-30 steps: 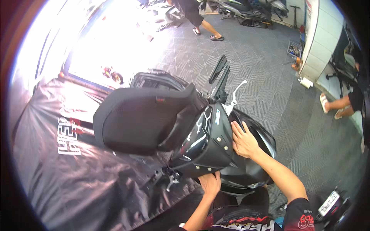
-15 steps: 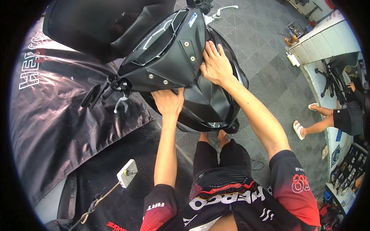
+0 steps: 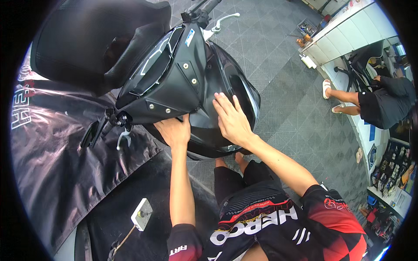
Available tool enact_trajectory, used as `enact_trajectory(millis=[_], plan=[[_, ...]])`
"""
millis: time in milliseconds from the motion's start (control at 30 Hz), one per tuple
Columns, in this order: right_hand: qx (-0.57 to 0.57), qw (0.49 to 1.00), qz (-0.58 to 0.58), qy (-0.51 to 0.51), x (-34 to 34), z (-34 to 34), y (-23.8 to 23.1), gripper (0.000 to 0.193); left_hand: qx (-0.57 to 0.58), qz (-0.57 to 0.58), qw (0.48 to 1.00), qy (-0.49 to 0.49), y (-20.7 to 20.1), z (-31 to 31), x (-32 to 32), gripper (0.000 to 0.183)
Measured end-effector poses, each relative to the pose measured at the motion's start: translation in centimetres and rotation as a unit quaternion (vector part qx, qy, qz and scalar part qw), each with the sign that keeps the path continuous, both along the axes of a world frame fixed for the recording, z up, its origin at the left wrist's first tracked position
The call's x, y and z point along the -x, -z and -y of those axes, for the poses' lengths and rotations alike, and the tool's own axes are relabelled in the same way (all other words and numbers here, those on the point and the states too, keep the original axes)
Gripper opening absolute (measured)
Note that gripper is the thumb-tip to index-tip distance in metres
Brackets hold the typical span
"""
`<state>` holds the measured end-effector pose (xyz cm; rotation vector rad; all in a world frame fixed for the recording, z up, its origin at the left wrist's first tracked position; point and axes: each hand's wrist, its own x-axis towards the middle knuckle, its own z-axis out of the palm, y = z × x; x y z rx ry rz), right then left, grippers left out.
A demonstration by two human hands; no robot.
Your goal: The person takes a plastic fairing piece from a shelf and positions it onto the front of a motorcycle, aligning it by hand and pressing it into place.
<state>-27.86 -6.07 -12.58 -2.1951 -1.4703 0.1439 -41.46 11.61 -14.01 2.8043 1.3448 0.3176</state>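
Far to the left, a big dark plastic sheet covers something low, and a black seat sits above it. A small white box on a cord lies lower down, near the person's left arm.

Next comes the scooter's front. A matte black cover with small screws sits on top, and its long side runs from the lower left up to the handlebar at the top. A side mirror and a silver lever hang at its lower left end.

The left hand is tucked under the lower edge of that cover. Its fingers curl up against the edge, so it looks like it is holding the cover from below. It is the nearer hand to the cover.

Just to the right, the right hand lies open and flat on the shiny black front panel, fingers spread and pointing up. The cover is up and to the left of this hand.

Half a second ago both hands were in much the same spots, but the view sat lower, so the scooter showed higher in the picture.

On the far right, another person sits on a chair by a white counter.
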Motion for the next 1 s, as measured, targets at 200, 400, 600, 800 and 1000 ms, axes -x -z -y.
enact_trajectory(millis=[200, 400, 600, 800, 1000], plan=[[-0.003, 0.99, 0.108, 0.089, -8.1, -6.9, 0.7, 0.058, 0.013, -0.015, 1.0, 0.012, 0.0, -0.2, -0.1, 0.095], [-0.042, 0.993, 0.087, 0.075, -9.3, -9.3, 2.5, 0.063, -0.045, 0.02, 0.998, 0.031, -0.4, -0.6, 0.6, 0.083], [-0.181, 0.955, -0.049, 0.23, -9.6, -3.4, 3.1, 0.066, 0.051, -0.26, 0.963, 0.046, -3.9, 0.0, -3.3, 0.073], [-0.175, 0.814, -0.32, 0.452, 4.8, 6.1, 5.9, 0.034, -0.049, 0.034, 0.991, 0.119, 1.8, -8.4, 4.6, 0.078], [-0.032, 0.714, -0.507, 0.483, 10.8, 6.7, 8.2, 0.062, 0.041, -0.081, 0.99, 0.107, 5.0, -12.2, 3.6, 0.082]])
